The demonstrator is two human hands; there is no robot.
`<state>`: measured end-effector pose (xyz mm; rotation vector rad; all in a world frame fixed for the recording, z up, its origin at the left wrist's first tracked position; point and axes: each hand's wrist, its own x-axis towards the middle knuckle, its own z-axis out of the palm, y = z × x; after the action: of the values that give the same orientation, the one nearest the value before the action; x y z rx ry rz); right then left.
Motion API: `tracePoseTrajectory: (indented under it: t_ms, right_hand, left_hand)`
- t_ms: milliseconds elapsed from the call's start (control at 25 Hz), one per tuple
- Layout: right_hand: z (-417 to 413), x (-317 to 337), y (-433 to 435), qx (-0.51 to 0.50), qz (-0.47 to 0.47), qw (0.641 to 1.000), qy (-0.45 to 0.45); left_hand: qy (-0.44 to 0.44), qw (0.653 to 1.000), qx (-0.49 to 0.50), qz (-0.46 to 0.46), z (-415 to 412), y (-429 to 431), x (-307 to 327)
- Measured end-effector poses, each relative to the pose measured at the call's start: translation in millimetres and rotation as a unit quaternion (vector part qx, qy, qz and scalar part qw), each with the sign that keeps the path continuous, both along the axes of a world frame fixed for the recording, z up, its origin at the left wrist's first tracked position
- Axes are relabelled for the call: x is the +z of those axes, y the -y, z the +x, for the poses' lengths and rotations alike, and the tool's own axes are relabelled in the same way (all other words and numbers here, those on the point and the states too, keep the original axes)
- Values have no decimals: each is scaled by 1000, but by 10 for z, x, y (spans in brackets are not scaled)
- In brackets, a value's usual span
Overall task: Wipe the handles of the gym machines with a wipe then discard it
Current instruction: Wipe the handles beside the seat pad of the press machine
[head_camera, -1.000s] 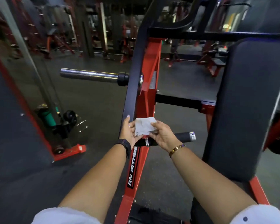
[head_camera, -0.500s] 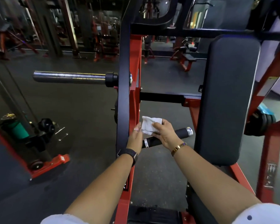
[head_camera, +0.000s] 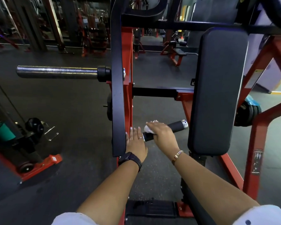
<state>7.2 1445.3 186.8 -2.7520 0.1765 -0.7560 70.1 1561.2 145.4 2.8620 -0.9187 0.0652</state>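
Observation:
A black handle (head_camera: 177, 126) with a silver end cap juts right from the red and black machine arm (head_camera: 118, 103). My right hand (head_camera: 162, 135) lies over the middle of the handle, fingers wrapped round it with a crumpled white wipe (head_camera: 148, 128) pressed under them; only the wipe's left edge shows. My left hand (head_camera: 136, 142) rests with straight fingers against the black arm, just left of the handle's base, and holds nothing.
A tall black back pad (head_camera: 217, 91) stands right of the handle's tip. A chrome plate-loading bar (head_camera: 57, 72) sticks out to the left. Weight plates (head_camera: 248, 112) hang at the right. Another red-framed machine (head_camera: 39, 164) sits at the left on dark rubber floor.
The wipe, held up between both hands before, is now pressed onto the handle under my right hand. My left hand has let it go and moved onto the machine arm.

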Motion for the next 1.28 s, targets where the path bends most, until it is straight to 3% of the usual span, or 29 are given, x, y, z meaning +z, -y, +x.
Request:
tracePoseTrajectory:
  t_ms: [80, 240, 400, 560, 680, 880, 1080, 1160, 1280]
  right_hand:
    - [-61, -142, -34, 9, -128, 990, -65]
    - [-89, -242, 23, 34, -214, 976, 13]
    - [-219, -284, 225, 76, -294, 950, 75]
    - [-46, -161, 160, -28, -248, 967, 46]
    - [64, -254, -132, 20, -238, 971, 8]
    - [-356, -338, 171, 106, -269, 955, 60]
    - [-110, -239, -96, -15, -192, 981, 34]
    - [-75, -336, -295, 7, -181, 983, 11]
    - [-356, -378, -96, 53, -231, 970, 50]
  left_hand:
    - [41, 999, 8, 31, -13, 15, 30]
    - [172, 977, -63, 113, 126, -77, 103]
    - [218, 959, -122, 137, 236, -203, 125]
    - [208, 964, -126, 111, 206, -212, 96]
    - [207, 964, -128, 108, 210, -238, 125]
    - [188, 970, -131, 79, 179, -252, 153]
    - [182, 970, -142, 77, 192, -254, 168]
    - [177, 970, -147, 80, 208, -259, 163]
    - [166, 972, -154, 66, 210, -267, 145]
